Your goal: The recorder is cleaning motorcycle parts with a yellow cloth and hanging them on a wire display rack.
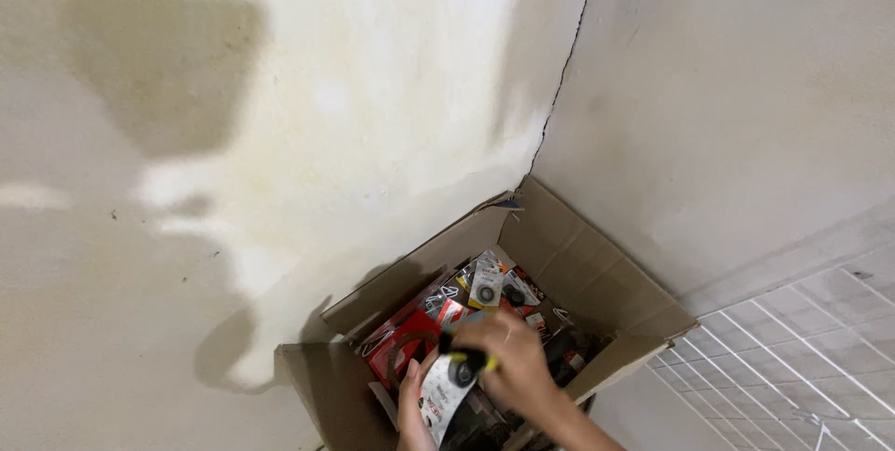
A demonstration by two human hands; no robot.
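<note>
Head view: left hand (pixel 411 414) pinches white carded pack (pixel 446 397); right hand (pixel 513 362) closed round black-yellow item (pixel 469 358) over cardboard box (pixel 578 269). Best handled low, inside the flaps.

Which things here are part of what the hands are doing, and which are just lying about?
In hand:
right hand
left hand
white carded pack with black round part
open brown cardboard box

Lying about:
red packs
white wire rack
cracked wall
</note>
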